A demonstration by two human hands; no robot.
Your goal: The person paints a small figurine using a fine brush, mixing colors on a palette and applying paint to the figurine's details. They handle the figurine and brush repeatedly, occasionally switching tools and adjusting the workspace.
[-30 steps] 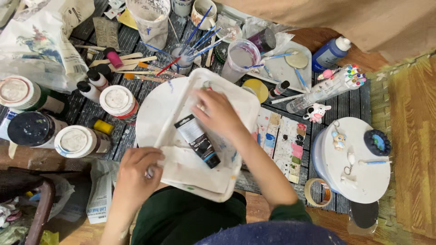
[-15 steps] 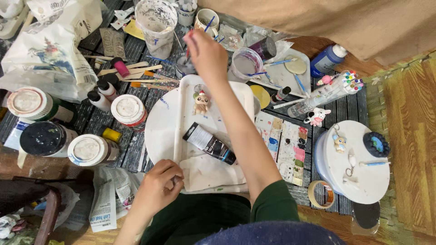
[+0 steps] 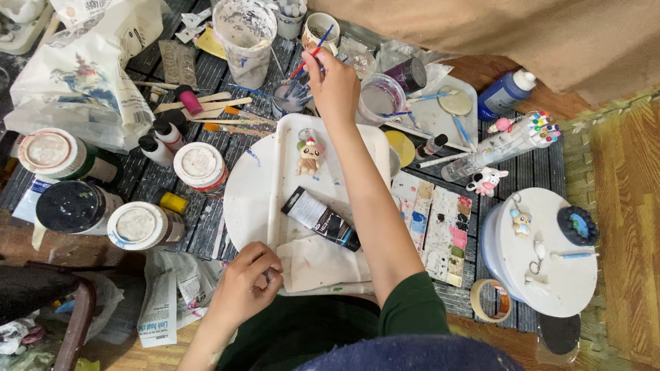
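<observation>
Paintbrush (image 3: 317, 45) — thin, red-handled with a blue tip end, pinched between the fingers of the right hand (image 3: 335, 86) above a small water cup (image 3: 290, 98) crowded with other brushes, at the far side of the work surface. Right arm stretched out across a white rectangular tray (image 3: 275, 178). On that tray: a small painted figurine (image 3: 309, 155) with red cap and brown body, lying near the far end; a black-and-white paint tube (image 3: 321, 218), lying diagonally; a stained white cloth (image 3: 317, 264) at the near edge. Left hand (image 3: 245, 283) curled into a loose fist at the tray's near corner, touching the cloth; whether anything was pinched inside could not be told.

Surface — dark slatted boards, heavily cluttered. Left of tray: several lidded paint jars (image 3: 199, 165) and small squeeze bottles. Right of tray: a paint-smeared palette (image 3: 440, 230), a clear tube of markers (image 3: 505, 144), a round white stand (image 3: 550, 264) bearing small charms, a roll of tape (image 3: 489, 301). Newspaper (image 3: 168, 299) at the near left. Wooden floor (image 3: 629, 227) to the right.
</observation>
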